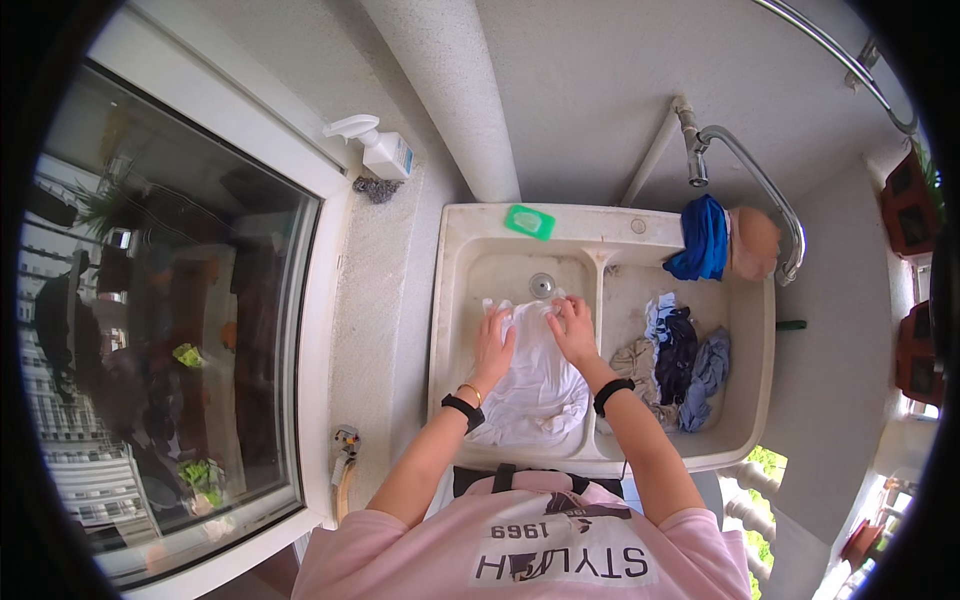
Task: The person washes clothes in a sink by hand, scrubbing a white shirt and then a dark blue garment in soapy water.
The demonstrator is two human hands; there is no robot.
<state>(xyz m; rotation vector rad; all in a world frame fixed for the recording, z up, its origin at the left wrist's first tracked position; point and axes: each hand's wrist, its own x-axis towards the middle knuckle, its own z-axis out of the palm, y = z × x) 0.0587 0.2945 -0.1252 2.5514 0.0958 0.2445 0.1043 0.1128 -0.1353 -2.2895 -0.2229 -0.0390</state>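
Observation:
A white cloth garment [536,367] is spread in the left basin of a double laundry sink [517,450], bunched toward the near wall. My left hand [493,346] holds its far left edge, the thumb lying on the fabric. At the far right corner, my right hand [573,328] has the cloth between thumb and fingers. Just beyond the garment's far edge lies the metal drain [541,285]. Parts of the edge are hidden under my fingers.
A green soap dish [529,223] with soap sits on the back rim. Dark and light clothes [675,360] lie in the right basin, below a blue cloth [699,238] and the metal faucet [739,150]. A spray bottle [386,154] and wooden-handled brush [343,476] occupy the left ledge.

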